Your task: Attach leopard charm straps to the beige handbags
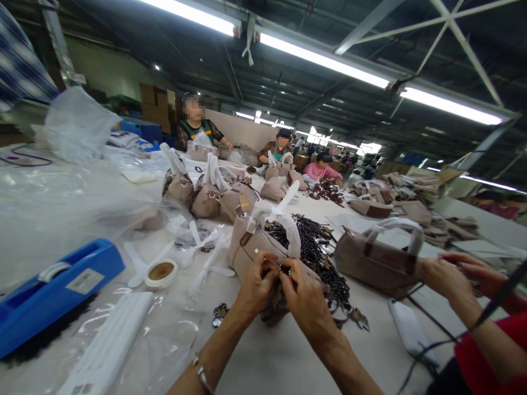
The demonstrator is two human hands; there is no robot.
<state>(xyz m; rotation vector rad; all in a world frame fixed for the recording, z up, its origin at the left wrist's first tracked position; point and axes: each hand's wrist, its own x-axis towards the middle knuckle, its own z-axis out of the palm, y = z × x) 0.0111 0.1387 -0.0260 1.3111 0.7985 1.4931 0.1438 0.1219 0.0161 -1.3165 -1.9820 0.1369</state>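
A taupe handbag (pixel 240 256) with white-wrapped handles stands upright on the table in front of me. My left hand (pixel 259 282) and my right hand (pixel 303 293) meet at its near side, fingers pinched. Between the fingertips sits a small dark metal fitting (pixel 285 269); its exact kind is too small to tell. Below the hands hangs a dark piece, mostly hidden by them. Just behind the bag, a heap of black chains (pixel 309 241) with charms spreads to the right. One loose metal charm (pixel 220 314) lies left of my left wrist.
At left are a blue tape dispenser (pixel 88 269), a tape roll (pixel 161 273), a white plastic block (pixel 111 340) and clear plastic sheets. More handbags (pixel 208 200) stand farther back. To the right, a co-worker's hands (pixel 447 282) are at another handbag (pixel 362 255), near a white phone-like object (pixel 411 327).
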